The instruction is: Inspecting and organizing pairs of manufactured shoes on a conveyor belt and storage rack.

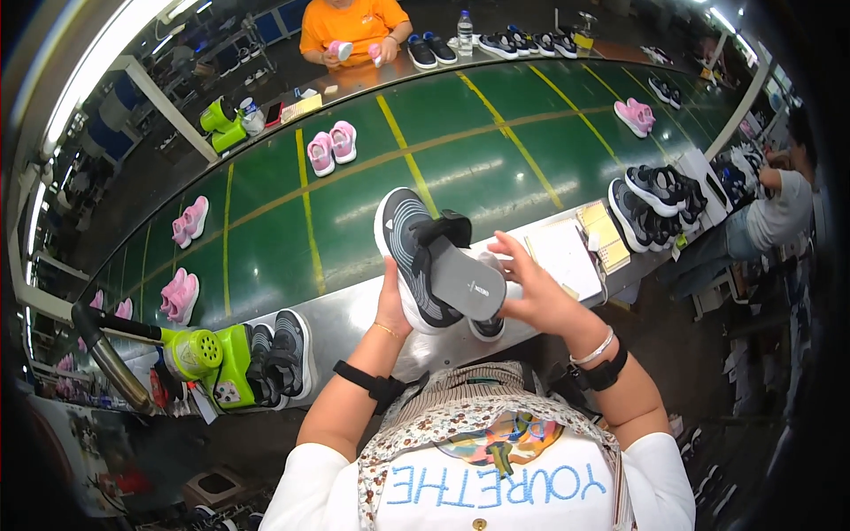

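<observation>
Shoe [409, 257], tilted in left hand [390, 305], held along the sole [382, 232]; likely light, stiff below, soft above; best to grip by this sole; at the shoe's opening, between both hands, grey insole [467, 281]; likely thin and bendy, so better to take by both edges; beside it, loosely spread right hand [531, 288]; cannot tell if pinching.

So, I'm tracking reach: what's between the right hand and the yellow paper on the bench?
White paper lies between the right hand and yellow paper, head view.
</observation>
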A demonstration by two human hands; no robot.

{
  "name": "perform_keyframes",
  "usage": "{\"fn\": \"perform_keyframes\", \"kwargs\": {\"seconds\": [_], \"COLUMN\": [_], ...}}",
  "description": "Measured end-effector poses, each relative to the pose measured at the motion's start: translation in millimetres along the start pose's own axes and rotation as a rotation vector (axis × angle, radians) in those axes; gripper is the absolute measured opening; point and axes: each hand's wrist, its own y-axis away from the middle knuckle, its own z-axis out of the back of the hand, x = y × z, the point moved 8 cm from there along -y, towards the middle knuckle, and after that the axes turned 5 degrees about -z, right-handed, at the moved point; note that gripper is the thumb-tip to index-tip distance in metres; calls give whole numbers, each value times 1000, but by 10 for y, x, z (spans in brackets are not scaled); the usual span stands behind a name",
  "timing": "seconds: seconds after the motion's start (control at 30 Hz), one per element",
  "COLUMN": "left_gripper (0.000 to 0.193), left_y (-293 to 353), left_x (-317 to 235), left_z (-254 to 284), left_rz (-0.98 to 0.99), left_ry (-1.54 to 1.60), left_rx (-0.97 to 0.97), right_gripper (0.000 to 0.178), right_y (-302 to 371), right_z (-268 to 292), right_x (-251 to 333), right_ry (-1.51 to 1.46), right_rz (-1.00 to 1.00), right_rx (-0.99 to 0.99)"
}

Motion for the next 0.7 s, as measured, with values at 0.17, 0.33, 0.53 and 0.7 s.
{"fn": "perform_keyframes", "kwargs": {"seconds": [0.17,0.33,0.53,0.7], "left_gripper": [56,51,51,72], "left_y": [-30,42,33,38], "left_x": [59,739,1081,953], "left_z": [1023,1714,1932,2083], "left_rz": [107,306,408,706], "left_ry": [35,103,-109,-609], "left_rx": [-95,-224,-278,-227], "right_gripper": [30,49,51,44], "right_y": [341,550,337,225], "right_z": [76,-631,-926,-1081], "right_x": [-924,-1198,-1646,-1809], "right_ry": [580,896,923,1016], "right_rz": [-344,-101,-279,-400], "right_rx": [-110,-51,-47,-177]}}
